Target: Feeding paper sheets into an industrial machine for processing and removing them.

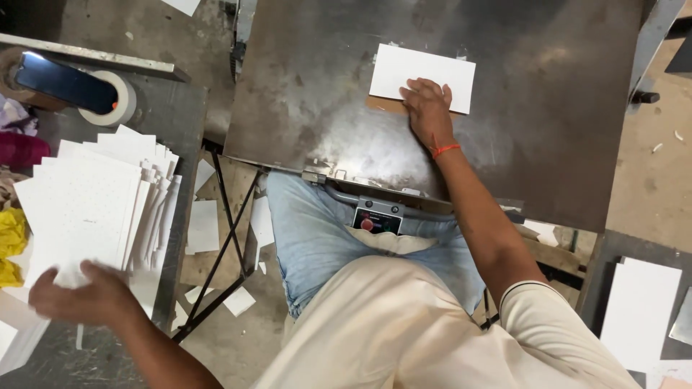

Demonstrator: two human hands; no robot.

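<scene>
Gleaming steel table [303, 94] over scrap-littered concrete floor [649, 187].

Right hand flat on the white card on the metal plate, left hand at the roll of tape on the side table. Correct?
Not quite. The head view shows the left hand at the stack of white sheets, well away from the roll of tape. The rest holds: the right hand lies flat on the white card on the metal plate.

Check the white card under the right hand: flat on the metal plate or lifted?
Flat: the white card lies on the metal plate, right hand pressing its near edge.
</scene>
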